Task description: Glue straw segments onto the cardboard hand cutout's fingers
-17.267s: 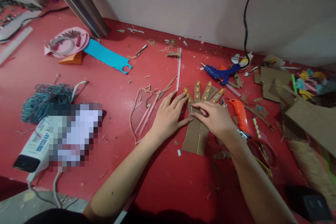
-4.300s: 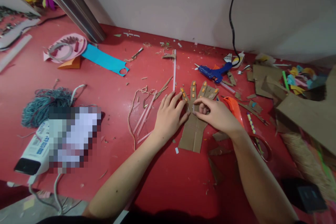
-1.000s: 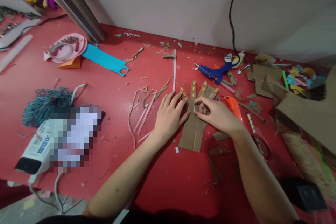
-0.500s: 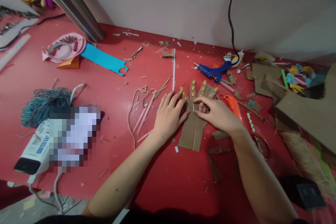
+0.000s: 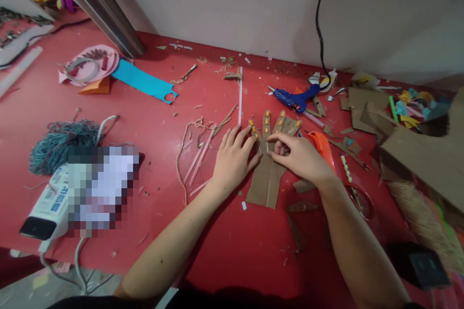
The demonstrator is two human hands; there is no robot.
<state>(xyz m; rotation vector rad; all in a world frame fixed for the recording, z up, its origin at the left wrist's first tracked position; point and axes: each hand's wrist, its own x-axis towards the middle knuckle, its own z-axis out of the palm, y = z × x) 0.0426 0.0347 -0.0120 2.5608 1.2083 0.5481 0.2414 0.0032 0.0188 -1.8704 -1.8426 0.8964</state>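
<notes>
A brown cardboard hand cutout [image 5: 264, 187] lies flat on the red table, with short orange tube pieces along its fingers. On its left edge, my left hand [image 5: 234, 157] has thumb and index finger closed around a short whitish straw piece [image 5: 259, 148]. The other fingers of that hand rest on the table and near the cutout. My right hand [image 5: 300, 154] reaches in from the right, its thumb and index finger pinching another short whitish straw piece [image 5: 268, 147] against the palm of the cutout. Its remaining fingers are curled in.
A blue glue gun [image 5: 295, 99] with a black cord lies behind the cutout. Pink straws [image 5: 203, 152] and twine [image 5: 178, 161] are to the left, beside teal yarn [image 5: 65, 145] and a blurred-out phone [image 5: 108, 183]. Orange scissors [image 5: 322, 144] and cardboard scraps [image 5: 369, 106] sit right.
</notes>
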